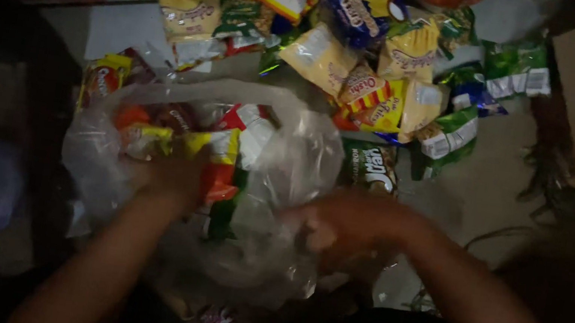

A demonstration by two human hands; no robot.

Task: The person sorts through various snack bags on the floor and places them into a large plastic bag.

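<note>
Head view: left hand (175,179) reaches inside the clear bag (295,163), closed on a snack packet (220,163); right hand (338,226) pinches the bag's rim. Bagging snacks, I'd say; next needs the mouth held wide. Loose packets (382,84) heaped on the floor (480,190) beyond.

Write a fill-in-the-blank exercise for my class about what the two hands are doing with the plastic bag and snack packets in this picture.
1. Both hands are at a large clear ____ bag holding snack packets.
2. The left hand is pressed against the bag's ____ side as seen in the picture.
3. A loose pile of snack packets lies on the floor ____ the bag in the picture.
4. The right hand grips the bag's ____ edge.

Missing words: plastic; left; above; right
</note>
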